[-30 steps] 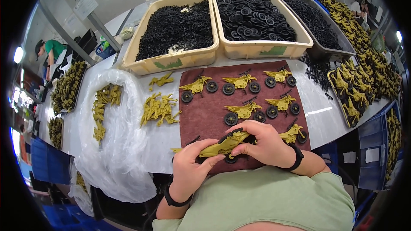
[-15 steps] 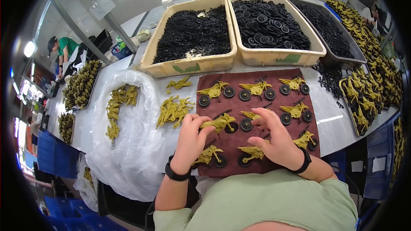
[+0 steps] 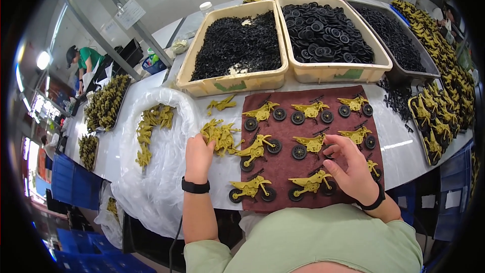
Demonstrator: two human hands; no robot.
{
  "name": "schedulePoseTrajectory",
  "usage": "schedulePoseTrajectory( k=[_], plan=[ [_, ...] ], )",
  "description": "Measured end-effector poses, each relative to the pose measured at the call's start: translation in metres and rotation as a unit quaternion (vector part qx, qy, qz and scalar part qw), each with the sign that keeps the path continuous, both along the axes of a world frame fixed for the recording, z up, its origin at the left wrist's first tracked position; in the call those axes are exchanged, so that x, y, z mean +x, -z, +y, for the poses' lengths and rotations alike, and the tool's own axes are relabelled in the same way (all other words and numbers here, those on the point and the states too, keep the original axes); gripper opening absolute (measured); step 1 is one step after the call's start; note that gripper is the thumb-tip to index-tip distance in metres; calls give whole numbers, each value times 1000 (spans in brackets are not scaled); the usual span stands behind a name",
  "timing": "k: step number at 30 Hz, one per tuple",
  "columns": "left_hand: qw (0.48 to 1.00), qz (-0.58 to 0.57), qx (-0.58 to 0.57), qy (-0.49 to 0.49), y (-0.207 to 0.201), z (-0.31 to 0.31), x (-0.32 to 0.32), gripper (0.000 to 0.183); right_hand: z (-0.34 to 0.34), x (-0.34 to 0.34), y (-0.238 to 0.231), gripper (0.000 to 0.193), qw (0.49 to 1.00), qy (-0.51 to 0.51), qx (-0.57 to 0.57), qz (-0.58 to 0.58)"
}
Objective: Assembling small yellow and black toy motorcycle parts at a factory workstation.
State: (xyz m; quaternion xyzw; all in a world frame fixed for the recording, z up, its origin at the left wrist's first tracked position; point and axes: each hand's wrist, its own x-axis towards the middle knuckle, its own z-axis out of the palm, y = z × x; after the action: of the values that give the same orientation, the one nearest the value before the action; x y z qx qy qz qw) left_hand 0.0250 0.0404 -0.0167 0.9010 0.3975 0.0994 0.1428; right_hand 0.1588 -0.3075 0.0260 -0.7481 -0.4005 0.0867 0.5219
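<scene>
Yellow toy motorcycles [image 3: 257,147] with black wheels lie in rows on a dark red cloth [image 3: 280,169]. To the left of the cloth is a small pile of yellow motorcycle bodies [image 3: 222,134]. My left hand [image 3: 198,157] is at the pile's near left edge, thumb and fingers closed on one yellow body, its fingertips partly hidden among the pieces. My right hand [image 3: 353,169] hovers over the cloth's right side, thumb and fingers apart and nothing between them. Beneath it, the hand partly covers a toy motorcycle [image 3: 309,144] and its right wheel.
Behind the cloth stand a cream bin [image 3: 222,87] of small black parts, another cream bin [image 3: 348,73] of black wheels and a grey bin [image 3: 411,73]. Clear plastic wrapping [image 3: 169,172] surrounds yellow pieces at left. A tray [image 3: 428,129] of toys stands right; people work beyond.
My left hand has left the yellow motorcycle on the cloth and moved left to the pile. That motorcycle now rests on its wheels' sides. My right hand stays open, and the view has shifted slightly.
</scene>
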Motion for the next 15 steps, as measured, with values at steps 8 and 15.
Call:
schedulePoseTrajectory(
  k=[8,15],
  plan=[
    [997,-30,68,-4,8,21,-13,33,-6,2,3,44,1000,-1,-18,9],
    [988,-65,139,-16,4,1,-5,28,-11,4,4,40,1000,4,-29,1]
  ],
)
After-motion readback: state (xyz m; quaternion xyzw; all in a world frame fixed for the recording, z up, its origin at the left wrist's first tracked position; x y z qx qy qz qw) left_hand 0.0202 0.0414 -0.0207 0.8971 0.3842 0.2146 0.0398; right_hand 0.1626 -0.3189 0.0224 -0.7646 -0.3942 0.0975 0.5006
